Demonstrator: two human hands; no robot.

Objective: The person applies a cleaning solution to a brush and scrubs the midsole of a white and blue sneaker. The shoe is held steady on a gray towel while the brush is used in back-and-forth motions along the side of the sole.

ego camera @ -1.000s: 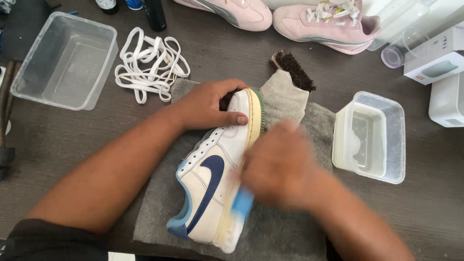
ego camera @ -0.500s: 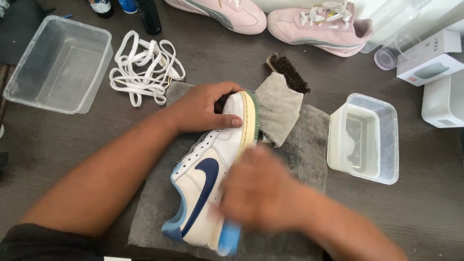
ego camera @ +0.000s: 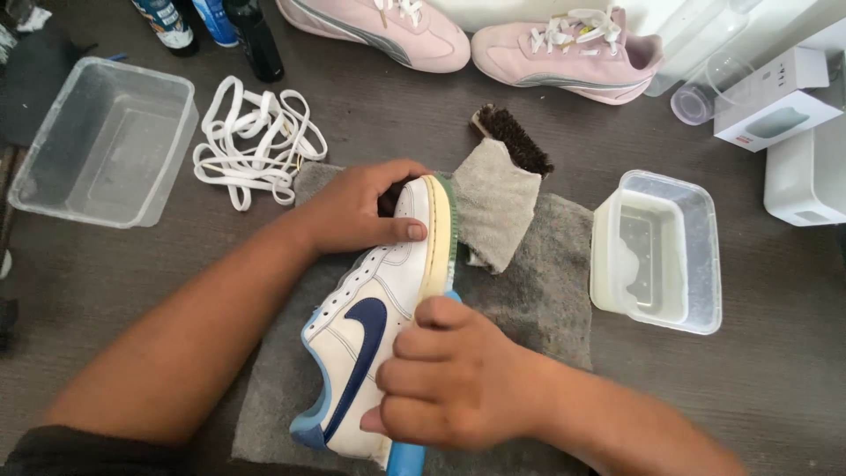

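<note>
In the head view, a white sneaker (ego camera: 374,330) with a dark blue side mark and a light blue heel is seen lying on its side on a grey cloth (ego camera: 538,291), which is spread on the dark tabletop (ego camera: 775,388) near the middle of the scene. The toe end points far, the heel near. The left hand (ego camera: 357,211) is clenched over the toe end of the sneaker, the thumb pressed flat on the white upper and the fingers curled over the far side. The right hand (ego camera: 445,375) is closed around a blue-handled brush (ego camera: 407,458), whose handle end shows just below the fist at the near edge; the fist is held against the cream-coloured sole edge of the sneaker. The bristles are hidden by the hand.

Just right of the toe, a smaller beige cloth (ego camera: 495,207) is laid folded on the grey cloth, and a dark-bristled brush (ego camera: 515,141) is partly covered by it at its far end. To the right, a clear plastic tub (ego camera: 656,251) holding some liquid is set on the tabletop, just beside the grey cloth. At far left, an empty clear tub (ego camera: 101,141) is placed, and a heap of white laces (ego camera: 256,141) lies between it and the sneaker. Along the far edge, two pink sneakers (ego camera: 564,53) are lined up, with dark bottles (ego camera: 256,35) to their left and white boxes (ego camera: 775,110) at far right.
</note>
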